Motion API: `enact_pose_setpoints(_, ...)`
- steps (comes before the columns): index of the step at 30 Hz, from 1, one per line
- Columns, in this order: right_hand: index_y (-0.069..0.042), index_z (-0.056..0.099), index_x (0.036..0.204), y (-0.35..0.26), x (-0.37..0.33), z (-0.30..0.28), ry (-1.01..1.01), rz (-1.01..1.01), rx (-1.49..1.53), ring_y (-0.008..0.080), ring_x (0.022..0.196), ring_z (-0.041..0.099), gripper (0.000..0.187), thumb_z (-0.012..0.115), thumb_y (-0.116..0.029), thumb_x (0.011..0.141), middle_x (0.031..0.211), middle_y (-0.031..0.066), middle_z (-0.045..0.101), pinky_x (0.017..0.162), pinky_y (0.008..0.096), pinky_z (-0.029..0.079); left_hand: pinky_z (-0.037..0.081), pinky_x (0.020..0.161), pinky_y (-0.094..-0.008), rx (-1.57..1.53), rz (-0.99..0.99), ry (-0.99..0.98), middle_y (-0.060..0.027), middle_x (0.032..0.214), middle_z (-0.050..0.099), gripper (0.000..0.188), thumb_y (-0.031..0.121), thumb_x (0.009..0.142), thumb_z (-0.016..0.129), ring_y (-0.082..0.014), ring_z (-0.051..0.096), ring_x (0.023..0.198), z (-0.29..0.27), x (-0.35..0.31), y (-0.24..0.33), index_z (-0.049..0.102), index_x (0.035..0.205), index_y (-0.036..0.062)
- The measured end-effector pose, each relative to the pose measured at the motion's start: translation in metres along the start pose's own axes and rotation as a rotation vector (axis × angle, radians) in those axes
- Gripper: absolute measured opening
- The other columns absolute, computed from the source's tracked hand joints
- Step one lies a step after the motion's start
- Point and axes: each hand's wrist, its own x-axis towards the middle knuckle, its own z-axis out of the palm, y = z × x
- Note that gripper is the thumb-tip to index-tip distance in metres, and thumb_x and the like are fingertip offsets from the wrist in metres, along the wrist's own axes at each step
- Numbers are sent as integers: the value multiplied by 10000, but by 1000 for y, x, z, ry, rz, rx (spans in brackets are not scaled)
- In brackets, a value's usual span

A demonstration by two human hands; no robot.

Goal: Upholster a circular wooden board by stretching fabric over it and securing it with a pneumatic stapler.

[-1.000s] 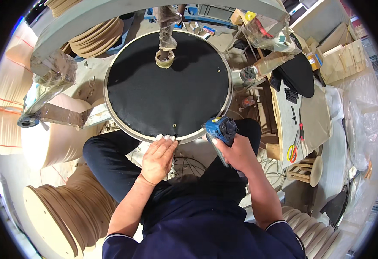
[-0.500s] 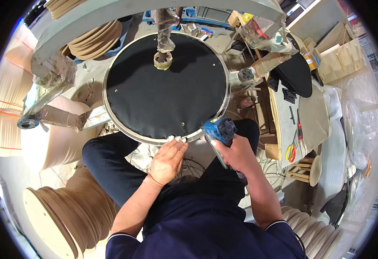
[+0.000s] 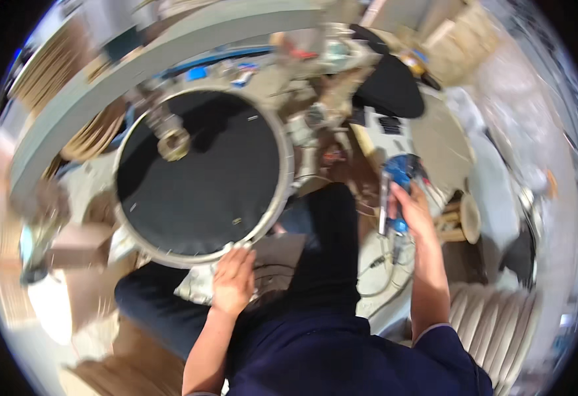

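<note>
A round panel [image 3: 203,188] covered in black fabric, with a pale rim, lies in front of me at centre left. My left hand [image 3: 233,280] is at its near edge, fingers together and fingertips, with white on them, over the rim. The thumb is hidden. Off to the right, well apart from the panel, my right hand [image 3: 413,206] is closed round a blue staple gun [image 3: 401,170] with a silver magazine along its left side. Motion blurs the gun's details.
A grey curved frame [image 3: 137,69] arches over the panel, with a plastic-wrapped post [image 3: 163,122] above it. On the right, a side table carries black fabric pieces [image 3: 391,86]. Ribbed pale rolls [image 3: 490,330] stand at lower right. Below the gun runs a hose [image 3: 389,280].
My right hand has carried the staple gun away from the panel's rim, out to the right. My left hand stays at the near rim. The whole view has shifted and blurred.
</note>
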Motion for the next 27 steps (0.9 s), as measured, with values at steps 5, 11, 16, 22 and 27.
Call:
enact_pose_setpoints(5, 19, 541, 1317, 56, 33, -49, 125, 191, 342, 221, 761, 706, 340, 560, -134, 1014, 1032, 120, 711, 688, 402, 624, 520, 1102, -515, 74, -9, -21, -167, 1246, 716, 382, -23, 823, 717, -407, 668, 1212, -5, -1, -2, 758, 1201, 11)
enact_pose_setpoints(11, -25, 565, 1278, 122, 17, -105, 261, 134, 209, 171, 718, 660, 259, 569, -111, 1034, 938, 84, 687, 607, 334, 542, 515, 1089, -548, 65, 22, -57, -208, 1256, 699, 328, -41, 857, 683, -451, 658, 1213, 3, -1, -5, 760, 1174, -11)
enact_pose_setpoints(16, 11, 489, 1514, 139, -30, -87, 304, 147, -233, 281, 854, 720, 548, 610, -196, 1021, 1041, 177, 721, 796, 397, 579, 546, 1063, -504, 99, 53, -36, -245, 1262, 724, 284, 29, 982, 671, -450, 685, 1182, -7, -7, -2, 761, 1251, 6)
enact_pose_setpoints(22, 54, 434, 1569, 158, -12, -58, 356, -221, -513, 479, 1295, 611, 657, 631, -205, 998, 1393, 341, 610, 1114, 500, 490, 588, 993, -499, 170, 131, -53, -229, 1210, 741, 298, 2, 975, 683, -446, 714, 1119, -18, 5, 11, 726, 1270, 8)
enact_pose_setpoints(27, 60, 445, 1545, 142, 47, -33, 400, -175, -604, 486, 1161, 665, 656, 635, -236, 991, 1317, 302, 653, 980, 538, 551, 599, 963, -531, 185, 182, -52, -229, 1185, 741, 290, -23, 972, 696, -468, 718, 1089, -14, 2, 0, 663, 1259, 0)
